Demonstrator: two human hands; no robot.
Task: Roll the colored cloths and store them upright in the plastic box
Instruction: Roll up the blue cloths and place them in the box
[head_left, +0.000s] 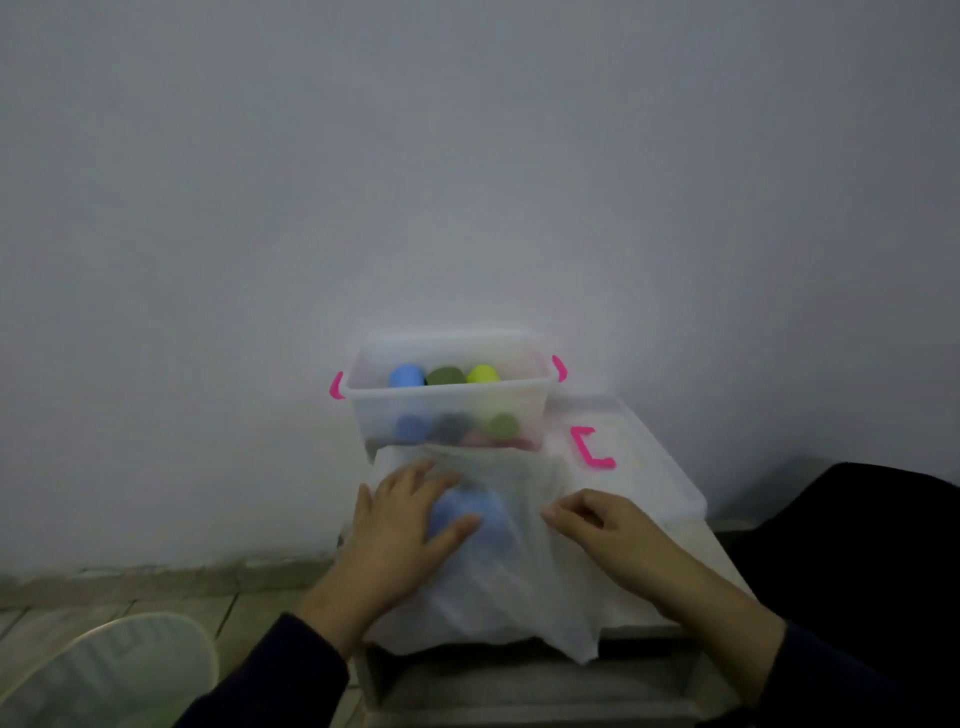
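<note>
A clear plastic box (447, 397) with pink latches stands at the back of a small white table (722, 566). Rolled cloths stand upright in it: blue (406, 375), dark green (445, 375) and yellow-green (483, 373), with more rolls showing through the front wall. In front of the box lies a translucent white plastic bag (519, 571) with a blue cloth (467, 506) showing through it. My left hand (402, 525) rests flat on the bag over the blue cloth, fingers spread. My right hand (597, 525) pinches the bag's film with curled fingers.
The box's lid (649, 467) with a pink handle lies to the right of the box. A grey wall stands close behind. A dark seat (857, 545) is at the right, and a pale round object (119, 670) sits on the tiled floor at lower left.
</note>
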